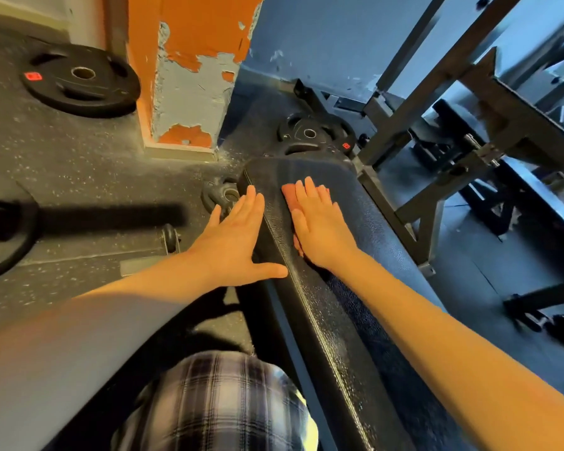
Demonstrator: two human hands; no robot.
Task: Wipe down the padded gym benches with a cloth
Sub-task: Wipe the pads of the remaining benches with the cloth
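1. While wiping, presses cloth (288, 197) flat near far end of padded surface (339, 320) with right hand (319, 222), grip wide.
2. Holds left hand (235, 242), likewise wide, at left edge.
3. Likely mid-stroke; calls next for pulling cloth nearward.

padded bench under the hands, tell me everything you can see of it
The padded bench is long, narrow and black, with pebbled, glossy vinyl-looking upholstery and a rounded far end. The right hand lies flat on top over a pinkish cloth; the left hand rests flat against its left edge.
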